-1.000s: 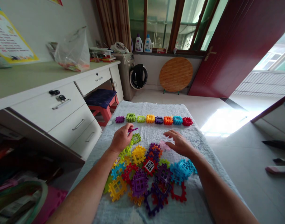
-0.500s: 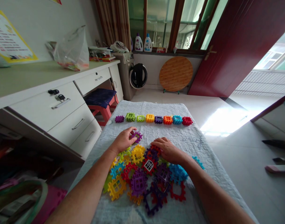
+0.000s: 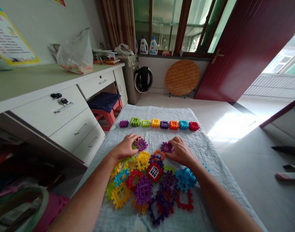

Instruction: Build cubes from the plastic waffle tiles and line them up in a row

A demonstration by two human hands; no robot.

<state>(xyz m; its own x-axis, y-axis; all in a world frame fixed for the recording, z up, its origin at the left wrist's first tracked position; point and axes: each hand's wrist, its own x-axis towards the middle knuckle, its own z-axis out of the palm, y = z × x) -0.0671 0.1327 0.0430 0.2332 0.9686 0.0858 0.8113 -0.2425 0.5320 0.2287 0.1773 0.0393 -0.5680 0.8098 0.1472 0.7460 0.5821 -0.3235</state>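
My left hand [image 3: 126, 147] curves at the left edge of a purple square window-shaped building piece [image 3: 142, 144], fingers and thumb apart. A bit of green shows between that piece and the hand. Over on the right, my right hand [image 3: 181, 151] has thumb and fingers closed on another purple building piece [image 3: 166, 147]. An orange piece [image 3: 160, 154] lies just below it. Nearer to me is a loose pile of notched pieces, among them a yellow piece [image 3: 142, 160], a red piece with a white window [image 3: 154, 172] and a blue piece [image 3: 184, 179].
Across the far part of the cloth-covered table [image 3: 159, 111] runs a row of coloured stacks, from a purple stack [image 3: 123, 123] to a red stack [image 3: 193, 126]. A white desk [image 3: 72, 112] and a stool [image 3: 106, 101] stand on the left.
My right hand has lifted off the pile's upper edge and moved slightly up and right, now with a purple piece. My left thumb has come off the other purple piece.
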